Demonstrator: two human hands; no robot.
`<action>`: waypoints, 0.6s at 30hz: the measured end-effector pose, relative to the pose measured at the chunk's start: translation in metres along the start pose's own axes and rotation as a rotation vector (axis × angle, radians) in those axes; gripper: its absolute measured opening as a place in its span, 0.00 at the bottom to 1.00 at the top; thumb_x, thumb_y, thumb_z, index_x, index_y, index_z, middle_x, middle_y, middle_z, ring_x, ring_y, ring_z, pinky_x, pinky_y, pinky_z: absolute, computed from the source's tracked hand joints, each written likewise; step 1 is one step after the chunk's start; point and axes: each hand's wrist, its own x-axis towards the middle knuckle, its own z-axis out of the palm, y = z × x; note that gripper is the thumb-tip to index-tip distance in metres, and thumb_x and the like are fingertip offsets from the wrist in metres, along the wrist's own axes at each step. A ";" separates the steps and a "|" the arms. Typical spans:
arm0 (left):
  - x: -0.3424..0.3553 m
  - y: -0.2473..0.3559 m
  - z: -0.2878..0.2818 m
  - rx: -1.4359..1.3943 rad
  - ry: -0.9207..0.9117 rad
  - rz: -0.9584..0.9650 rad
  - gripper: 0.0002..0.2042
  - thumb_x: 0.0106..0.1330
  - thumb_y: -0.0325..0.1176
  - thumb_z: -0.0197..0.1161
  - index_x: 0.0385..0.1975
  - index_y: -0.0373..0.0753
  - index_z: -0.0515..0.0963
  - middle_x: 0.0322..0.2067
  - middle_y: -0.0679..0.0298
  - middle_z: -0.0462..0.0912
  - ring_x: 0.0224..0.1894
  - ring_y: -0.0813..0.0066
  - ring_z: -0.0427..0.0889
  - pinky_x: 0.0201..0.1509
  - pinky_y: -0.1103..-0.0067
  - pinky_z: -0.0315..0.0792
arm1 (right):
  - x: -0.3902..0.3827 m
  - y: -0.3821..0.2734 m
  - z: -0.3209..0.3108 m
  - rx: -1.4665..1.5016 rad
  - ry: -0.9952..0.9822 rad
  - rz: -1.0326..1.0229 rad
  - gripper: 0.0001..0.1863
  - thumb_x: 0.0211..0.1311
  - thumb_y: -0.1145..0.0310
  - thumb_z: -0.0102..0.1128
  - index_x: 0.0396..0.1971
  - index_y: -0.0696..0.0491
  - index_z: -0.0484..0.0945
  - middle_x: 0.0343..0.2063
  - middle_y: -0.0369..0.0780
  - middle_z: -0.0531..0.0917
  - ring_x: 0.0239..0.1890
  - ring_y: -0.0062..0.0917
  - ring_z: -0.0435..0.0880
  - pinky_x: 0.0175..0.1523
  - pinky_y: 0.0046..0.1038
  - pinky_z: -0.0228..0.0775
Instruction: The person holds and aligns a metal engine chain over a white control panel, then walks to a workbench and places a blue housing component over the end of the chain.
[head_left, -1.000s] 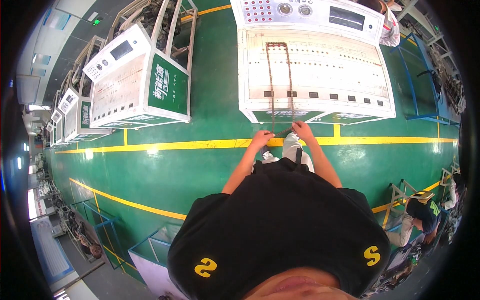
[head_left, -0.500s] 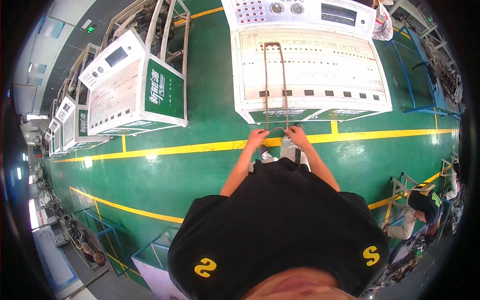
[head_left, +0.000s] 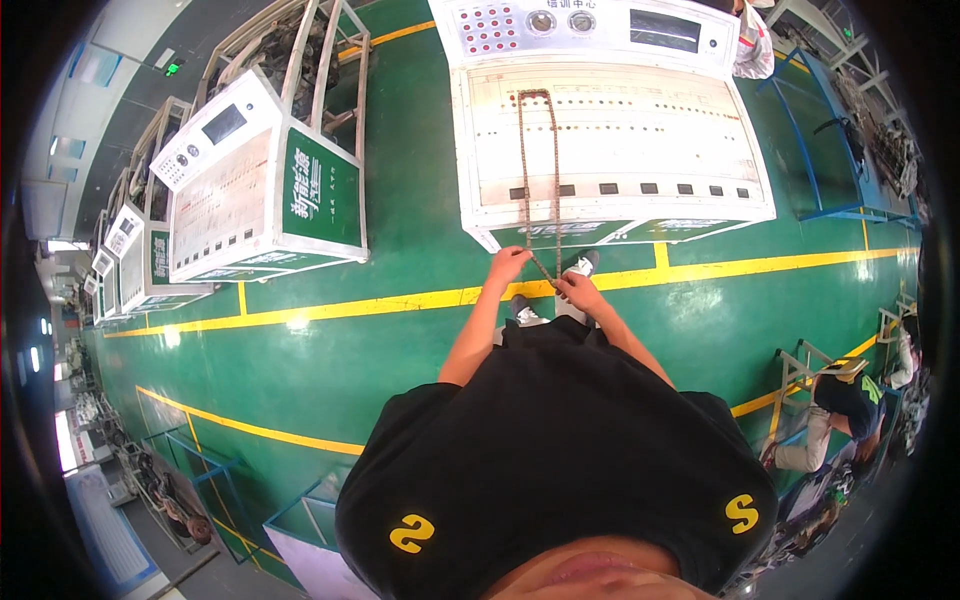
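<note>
A long dark metal roller chain (head_left: 556, 160) makes a narrow loop over the white control console (head_left: 690, 150) in front of me. Its far bend lies on the sloping panel near a row of small studs. Two strands run toward me past the console's front edge. My left hand (head_left: 511, 263) pinches the left strand just short of that edge. Lower and nearer my body, my right hand (head_left: 580, 292) has its fingers closed on the chain at the near end of the loop. Between the hands the chain slants down to the right.
More white consoles (head_left: 222, 180) with green sides stand in a row on the left. A blue metal frame (head_left: 815, 150) is at the far right. Another person (head_left: 840, 410) bends beside a rack at the right. Yellow lines (head_left: 400, 303) cross the green floor.
My right hand has come nearer my body and lower, drawing the near end of the loop with it. My left hand is slightly higher. One foot shows farther forward now.
</note>
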 end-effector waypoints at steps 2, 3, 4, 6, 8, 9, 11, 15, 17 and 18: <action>0.002 -0.004 0.002 0.016 0.007 0.010 0.16 0.59 0.41 0.63 0.34 0.31 0.81 0.25 0.62 0.82 0.28 0.75 0.78 0.33 0.78 0.71 | 0.002 0.001 -0.001 -0.028 0.014 -0.008 0.17 0.63 0.60 0.56 0.35 0.61 0.79 0.26 0.42 0.84 0.27 0.25 0.83 0.34 0.26 0.74; 0.003 -0.005 0.002 0.024 0.000 0.009 0.16 0.58 0.41 0.63 0.34 0.31 0.81 0.25 0.62 0.82 0.28 0.75 0.78 0.34 0.78 0.71 | 0.003 0.000 -0.003 -0.057 0.024 -0.016 0.17 0.64 0.60 0.55 0.35 0.61 0.79 0.26 0.42 0.84 0.27 0.25 0.83 0.34 0.26 0.74; 0.002 -0.007 0.001 0.030 -0.006 0.007 0.17 0.58 0.41 0.63 0.35 0.31 0.81 0.25 0.61 0.82 0.28 0.74 0.78 0.34 0.77 0.71 | 0.004 0.001 -0.005 -0.056 0.025 -0.015 0.17 0.64 0.60 0.55 0.35 0.61 0.79 0.26 0.42 0.84 0.27 0.25 0.83 0.34 0.26 0.74; -0.003 -0.013 0.001 0.052 -0.031 0.005 0.17 0.58 0.42 0.63 0.35 0.31 0.81 0.25 0.61 0.82 0.28 0.74 0.78 0.34 0.77 0.71 | 0.006 0.002 -0.010 0.026 0.085 0.019 0.16 0.65 0.60 0.52 0.36 0.61 0.77 0.26 0.39 0.83 0.25 0.21 0.80 0.32 0.25 0.72; -0.010 -0.018 0.002 0.072 -0.053 0.002 0.17 0.58 0.42 0.63 0.35 0.31 0.81 0.26 0.61 0.82 0.28 0.74 0.78 0.35 0.77 0.71 | 0.010 0.002 -0.017 0.069 0.128 0.046 0.17 0.66 0.60 0.53 0.36 0.61 0.77 0.26 0.39 0.83 0.25 0.21 0.80 0.31 0.25 0.72; -0.015 -0.022 0.004 0.074 -0.071 -0.018 0.17 0.58 0.42 0.64 0.35 0.31 0.81 0.26 0.61 0.82 0.28 0.75 0.78 0.35 0.76 0.71 | 0.013 -0.001 -0.020 0.111 0.168 0.073 0.17 0.66 0.60 0.53 0.36 0.61 0.77 0.26 0.39 0.83 0.25 0.21 0.80 0.31 0.24 0.72; -0.022 -0.028 0.008 0.071 -0.080 -0.042 0.17 0.58 0.42 0.64 0.35 0.32 0.81 0.26 0.61 0.82 0.28 0.75 0.78 0.35 0.76 0.71 | 0.019 -0.009 -0.027 0.097 0.193 0.060 0.17 0.65 0.60 0.54 0.37 0.61 0.77 0.25 0.39 0.82 0.24 0.21 0.80 0.30 0.24 0.71; -0.034 -0.029 0.018 0.109 -0.246 -0.011 0.16 0.58 0.42 0.64 0.34 0.33 0.81 0.24 0.63 0.80 0.27 0.77 0.76 0.32 0.78 0.70 | 0.038 -0.013 -0.042 0.179 0.197 0.095 0.16 0.65 0.60 0.55 0.38 0.60 0.78 0.24 0.37 0.82 0.21 0.19 0.78 0.27 0.22 0.70; -0.042 -0.016 0.023 0.087 -0.297 -0.019 0.15 0.58 0.41 0.65 0.31 0.32 0.81 0.23 0.63 0.80 0.26 0.77 0.75 0.32 0.77 0.69 | 0.044 -0.013 -0.043 0.228 0.177 0.139 0.16 0.65 0.60 0.55 0.39 0.59 0.78 0.25 0.36 0.82 0.22 0.18 0.77 0.26 0.21 0.69; -0.043 -0.015 0.022 0.086 -0.290 -0.019 0.15 0.58 0.41 0.65 0.31 0.32 0.81 0.23 0.63 0.80 0.26 0.77 0.75 0.32 0.77 0.69 | 0.045 -0.015 -0.041 0.226 0.172 0.136 0.16 0.65 0.60 0.55 0.39 0.59 0.78 0.25 0.36 0.82 0.22 0.18 0.77 0.26 0.21 0.69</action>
